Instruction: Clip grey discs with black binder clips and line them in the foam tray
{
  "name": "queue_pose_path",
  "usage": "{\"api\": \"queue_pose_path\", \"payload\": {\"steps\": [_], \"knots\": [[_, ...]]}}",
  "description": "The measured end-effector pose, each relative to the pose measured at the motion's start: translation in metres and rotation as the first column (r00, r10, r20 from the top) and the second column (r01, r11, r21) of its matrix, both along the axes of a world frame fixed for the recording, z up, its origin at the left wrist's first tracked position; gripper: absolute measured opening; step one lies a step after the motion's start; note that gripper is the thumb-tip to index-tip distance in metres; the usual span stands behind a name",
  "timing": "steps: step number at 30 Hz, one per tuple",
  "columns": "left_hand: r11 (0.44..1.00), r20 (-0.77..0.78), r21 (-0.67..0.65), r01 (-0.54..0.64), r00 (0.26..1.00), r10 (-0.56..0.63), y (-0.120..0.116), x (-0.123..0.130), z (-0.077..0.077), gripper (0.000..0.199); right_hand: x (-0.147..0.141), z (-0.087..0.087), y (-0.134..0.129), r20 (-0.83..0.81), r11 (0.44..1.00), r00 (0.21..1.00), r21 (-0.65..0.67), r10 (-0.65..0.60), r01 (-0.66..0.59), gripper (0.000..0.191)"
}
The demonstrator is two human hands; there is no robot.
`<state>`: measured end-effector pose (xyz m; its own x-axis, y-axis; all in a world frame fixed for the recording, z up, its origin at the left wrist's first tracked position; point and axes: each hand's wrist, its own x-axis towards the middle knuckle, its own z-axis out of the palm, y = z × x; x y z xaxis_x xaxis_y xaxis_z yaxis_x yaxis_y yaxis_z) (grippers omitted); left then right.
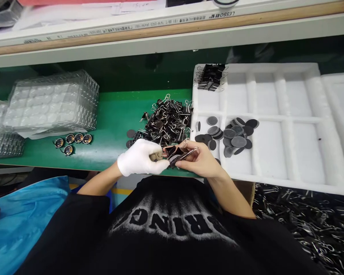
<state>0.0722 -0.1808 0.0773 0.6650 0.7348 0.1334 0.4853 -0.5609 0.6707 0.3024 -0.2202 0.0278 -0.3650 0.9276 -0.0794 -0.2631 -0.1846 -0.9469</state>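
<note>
My left hand (143, 157), in a white glove, is closed on the left side of a small group of black binder clips (176, 152). Bare, my right hand (199, 158) grips the same clips from the right, their silver handles sticking out between its fingers. A dark round disc (173, 159) shows between both hands. Just beyond them lies a heap of black binder clips (169, 120) on the green table (114, 114). Grey and black discs (239, 142) lie in the white foam tray (271, 118) to the right.
Stacked clear plastic trays (54, 103) stand at the left, with several small round items (87, 139) in front. Binder clips (211, 76) fill the foam tray's top left corner. More clips (309, 221) lie low at the right. A shelf (160, 42) crosses above; blue fabric (31, 214) is at lower left.
</note>
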Motion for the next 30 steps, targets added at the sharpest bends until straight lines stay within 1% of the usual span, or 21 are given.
{"api": "queue_pose_path", "payload": {"steps": [2,3,5,7,8,10,12,14,16,18,20,21,22,23,24,25,26,27,28,29,30], "knots": [[1.0,0.002,-0.017,-0.008,1.0,0.008,-0.001,0.0,0.0,0.031,0.001,-0.001,0.0,-0.053,1.0,0.999,0.0,0.005,-0.005,0.041],[0.999,-0.005,-0.026,-0.023,1.0,0.023,-0.001,0.0,0.001,0.03,0.001,-0.002,0.0,-0.081,0.999,0.996,0.0,-0.034,0.034,0.041],[0.997,-0.03,-0.047,-0.066,0.997,0.065,0.0,-0.001,0.003,0.027,0.001,-0.004,0.002,-0.125,0.98,0.972,-0.021,-0.197,0.196,0.041],[0.992,-0.061,-0.078,-0.095,0.994,0.09,0.001,-0.001,0.007,0.027,0.001,-0.006,0.005,-0.136,0.928,0.919,-0.068,-0.371,0.365,0.042],[0.991,-0.073,-0.094,-0.1,0.993,0.093,0.002,-0.001,0.008,0.028,0.001,-0.007,0.007,-0.133,0.907,0.898,-0.089,-0.42,0.412,0.043],[0.99,-0.092,-0.105,-0.092,0.992,0.083,0.002,0.001,0.009,0.029,0.001,-0.008,0.01,-0.129,0.895,0.887,-0.115,-0.444,0.432,0.045],[0.994,-0.099,-0.082,-0.075,0.993,0.066,0.001,0.003,0.008,0.029,0.0,-0.008,0.011,-0.124,0.904,0.897,-0.118,-0.424,0.411,0.048],[0.997,-0.103,-0.057,-0.053,0.994,0.047,0.0,0.006,0.007,0.032,0.0,-0.008,0.01,-0.107,0.909,0.904,-0.106,-0.413,0.403,0.051],[0.997,-0.118,-0.061,-0.043,0.992,0.035,0.0,0.007,0.006,0.035,-0.001,-0.009,0.009,-0.082,0.909,0.906,-0.081,-0.415,0.409,0.05],[0.995,-0.15,-0.089,-0.052,0.988,0.038,0.002,0.007,0.008,0.035,-0.001,-0.011,0.007,-0.074,0.905,0.902,-0.062,-0.425,0.421,0.048],[0.982,-0.185,-0.176,-0.071,0.982,0.037,0.006,0.008,0.013,0.033,-0.001,-0.013,0.005,-0.082,0.899,0.895,-0.038,-0.439,0.437,0.044],[0.961,-0.186,-0.266,-0.075,0.982,0.026,0.009,0.009,0.015,0.034,0.001,-0.014,0.005,-0.093,0.893,0.889,-0.008,-0.449,0.45,0.041],[0.919,-0.171,-0.387,-0.075,0.985,0.009,0.013,0.011,0.018,0.039,0.003,-0.014,0.005,-0.109,0.886,0.884,0.042,-0.455,0.461,0.038],[0.848,-0.144,-0.525,-0.072,0.99,-0.005,0.017,0.015,0.022,0.047,0.006,-0.013,0.005,-0.129,0.876,0.882,0.114,-0.454,0.468,0.033],[0.751,-0.112,-0.657,-0.062,0.994,-0.016,0.021,0.02,0.025,0.057,0.011,-0.01,0.007,-0.149,0.86,0.883,0.206,-0.444,0.467,0.029],[0.645,-0.083,-0.763,-0.046,0.996,-0.026,0.026,0.027,0.029,0.065,0.018,-0.007,0.009,-0.162,0.834,0.89,0.31,-0.426,0.456,0.026],[0.553,-0.06,-0.832,-0.031,0.998,-0.035,0.031,0.036,0.032,0.07,0.027,-0.003,0.011,-0.158,0.801,0.898,0.409,-0.41,0.437,0.023],[0.492,-0.041,-0.871,-0.015,0.998,-0.043,0.038,0.045,0.036,0.071,0.037,0.001,0.015,-0.134,0.761,0.902,0.494,-0.411,0.421,0.022],[0.468,-0.016,-0.884,0.007,0.999,-0.045,0.046,0.056,0.04,0.068,0.05,0.005,0.019,-0.088,0.726,0.895,0.553,-0.437,0.409,0.023],[0.475,0.02,-0.879,0.035,0.999,-0.038,0.056,0.068,0.043,0.062,0.064,0.008,0.024,-0.023,0.7,0.873,0.587,-0.487,0.406,0.027],[0.508,0.059,-0.859,0.062,0.998,-0.021,0.068,0.081,0.044,0.054,0.078,0.01,0.028,0.059,0.684,0.832,0.602,-0.552,0.412,0.035]]}}
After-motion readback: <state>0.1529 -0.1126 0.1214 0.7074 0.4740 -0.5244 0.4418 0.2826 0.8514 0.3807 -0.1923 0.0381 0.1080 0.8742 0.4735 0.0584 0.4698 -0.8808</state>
